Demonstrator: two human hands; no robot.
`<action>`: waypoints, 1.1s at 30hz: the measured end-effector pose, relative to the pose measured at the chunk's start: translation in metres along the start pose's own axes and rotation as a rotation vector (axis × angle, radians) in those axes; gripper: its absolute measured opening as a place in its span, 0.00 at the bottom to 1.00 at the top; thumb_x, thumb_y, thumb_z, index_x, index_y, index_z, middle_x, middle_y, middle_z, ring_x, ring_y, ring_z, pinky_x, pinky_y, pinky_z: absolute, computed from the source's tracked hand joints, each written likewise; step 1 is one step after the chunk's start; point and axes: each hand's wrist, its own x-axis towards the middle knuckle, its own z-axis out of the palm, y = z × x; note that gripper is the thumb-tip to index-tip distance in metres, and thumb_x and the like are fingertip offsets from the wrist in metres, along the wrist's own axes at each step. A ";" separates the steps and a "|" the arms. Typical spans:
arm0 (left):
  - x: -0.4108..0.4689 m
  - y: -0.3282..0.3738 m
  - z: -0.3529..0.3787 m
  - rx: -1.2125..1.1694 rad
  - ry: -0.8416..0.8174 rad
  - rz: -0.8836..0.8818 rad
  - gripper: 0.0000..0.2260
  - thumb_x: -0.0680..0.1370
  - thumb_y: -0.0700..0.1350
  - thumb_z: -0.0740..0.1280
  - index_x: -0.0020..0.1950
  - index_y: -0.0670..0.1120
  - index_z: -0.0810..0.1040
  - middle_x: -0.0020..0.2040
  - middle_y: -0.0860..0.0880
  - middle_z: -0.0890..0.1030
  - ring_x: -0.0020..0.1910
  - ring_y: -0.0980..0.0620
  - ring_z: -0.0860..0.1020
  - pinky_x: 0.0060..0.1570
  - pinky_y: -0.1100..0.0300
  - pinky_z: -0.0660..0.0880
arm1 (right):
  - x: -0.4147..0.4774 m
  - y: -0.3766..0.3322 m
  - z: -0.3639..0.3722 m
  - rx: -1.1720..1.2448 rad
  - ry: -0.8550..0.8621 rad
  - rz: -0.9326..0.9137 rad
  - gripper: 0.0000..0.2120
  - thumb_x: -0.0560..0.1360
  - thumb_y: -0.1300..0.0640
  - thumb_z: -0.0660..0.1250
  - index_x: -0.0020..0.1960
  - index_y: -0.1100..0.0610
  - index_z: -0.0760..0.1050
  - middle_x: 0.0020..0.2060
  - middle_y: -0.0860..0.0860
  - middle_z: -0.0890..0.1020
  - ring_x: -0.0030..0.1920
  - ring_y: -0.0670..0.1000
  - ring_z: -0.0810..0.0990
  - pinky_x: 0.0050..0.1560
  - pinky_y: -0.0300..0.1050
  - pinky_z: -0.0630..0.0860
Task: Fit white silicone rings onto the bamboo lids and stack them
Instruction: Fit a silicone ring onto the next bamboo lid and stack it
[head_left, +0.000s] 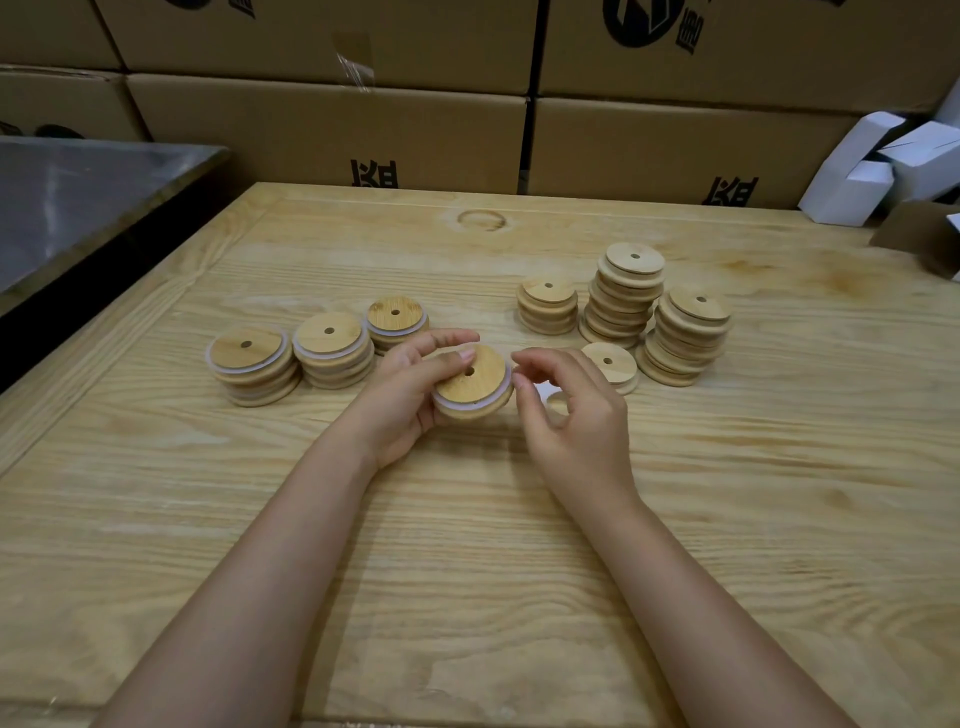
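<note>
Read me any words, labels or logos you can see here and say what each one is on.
Nothing reads in full.
Middle cardboard box: black printed character, cut off below, unreadable.
Right cardboard box: similar mark, also cut off.
Top right box: round black logo, cropped by the frame.
Bamboo lids, white cartons: no text.
</note>
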 end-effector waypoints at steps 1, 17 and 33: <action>0.000 0.000 0.000 -0.004 0.006 -0.014 0.10 0.73 0.42 0.67 0.54 0.45 0.77 0.39 0.49 0.80 0.37 0.53 0.81 0.32 0.60 0.80 | 0.000 0.001 0.000 -0.030 -0.009 -0.059 0.06 0.72 0.66 0.68 0.49 0.62 0.80 0.42 0.51 0.81 0.45 0.52 0.80 0.47 0.54 0.76; -0.001 0.004 -0.004 -0.073 -0.028 -0.266 0.12 0.73 0.43 0.62 0.55 0.45 0.79 0.35 0.48 0.82 0.17 0.55 0.71 0.15 0.69 0.65 | -0.001 0.006 -0.003 -0.217 -0.058 -0.353 0.04 0.73 0.68 0.69 0.46 0.64 0.81 0.40 0.55 0.82 0.40 0.56 0.79 0.44 0.51 0.76; -0.002 0.003 -0.004 -0.110 -0.097 -0.286 0.18 0.70 0.43 0.62 0.59 0.43 0.76 0.28 0.50 0.78 0.16 0.57 0.66 0.14 0.71 0.60 | -0.003 0.005 -0.001 -0.204 -0.050 -0.348 0.04 0.72 0.68 0.69 0.47 0.65 0.80 0.41 0.56 0.82 0.41 0.56 0.79 0.46 0.48 0.75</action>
